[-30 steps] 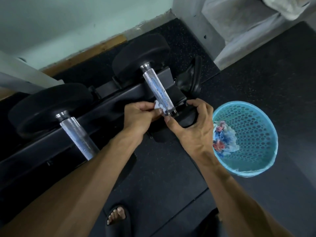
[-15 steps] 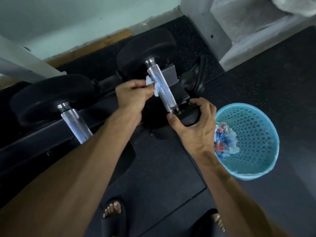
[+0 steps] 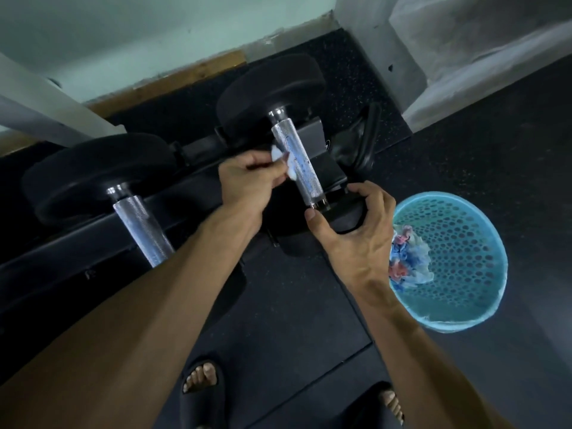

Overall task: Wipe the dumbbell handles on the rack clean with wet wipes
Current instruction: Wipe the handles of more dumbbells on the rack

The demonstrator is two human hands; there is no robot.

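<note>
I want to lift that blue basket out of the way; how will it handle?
The blue basket is probably light and a bit flexible: thin perforated plastic. It holds only crumpled wipes, so little weight. A nudge would likely slide it.

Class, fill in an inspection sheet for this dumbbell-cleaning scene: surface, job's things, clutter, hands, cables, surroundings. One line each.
Surface: dark speckled rubber floor under a black rack.
Job's things: two dumbbells on the rack; right dumbbell handle has a white wet wipe pressed to its left side; left dumbbell handle is bare.
Clutter: blue perforated basket on the floor at right, with crumpled used wipes inside.
Hands: left hand pinches the wipe; right hand grips the near black end of the right dumbbell.
Cables: nothing seen.
Surroundings: pale green wall, grey concrete step, the person's feet in black slides.
</note>
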